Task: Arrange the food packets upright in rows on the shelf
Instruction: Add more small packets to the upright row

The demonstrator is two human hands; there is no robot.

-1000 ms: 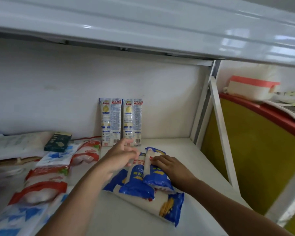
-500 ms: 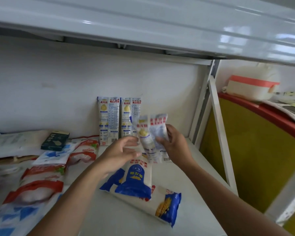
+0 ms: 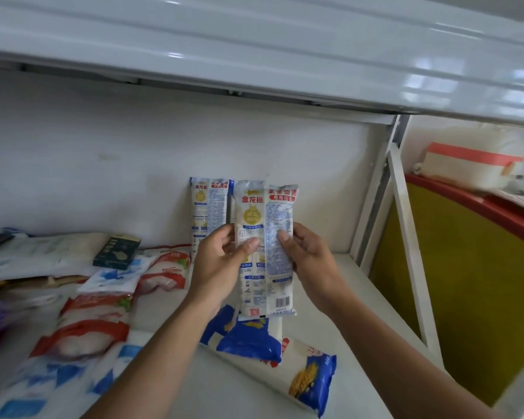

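Observation:
I hold a white and blue food packet (image 3: 265, 213) upright above the white shelf (image 3: 330, 297), back side toward me. My left hand (image 3: 221, 264) grips its left edge and my right hand (image 3: 306, 258) grips its right edge. Behind it, an identical packet (image 3: 208, 207) stands upright against the back wall; a second standing one is almost fully hidden by the held packet. Below my hands, two blue and white packets (image 3: 248, 340) (image 3: 309, 376) lie flat on the shelf.
Red and white packets (image 3: 85, 334) and blue and white packets (image 3: 43, 385) lie flat on the left of the shelf, with a small dark box (image 3: 117, 251) behind them. A white upright post (image 3: 406, 237) bounds the shelf on the right; beyond it stands a yellow and red cabinet (image 3: 472, 282).
My right hand lifted a packet off the flat pile. Both hands now hold it upright, higher and squarer in front of the standing packets.

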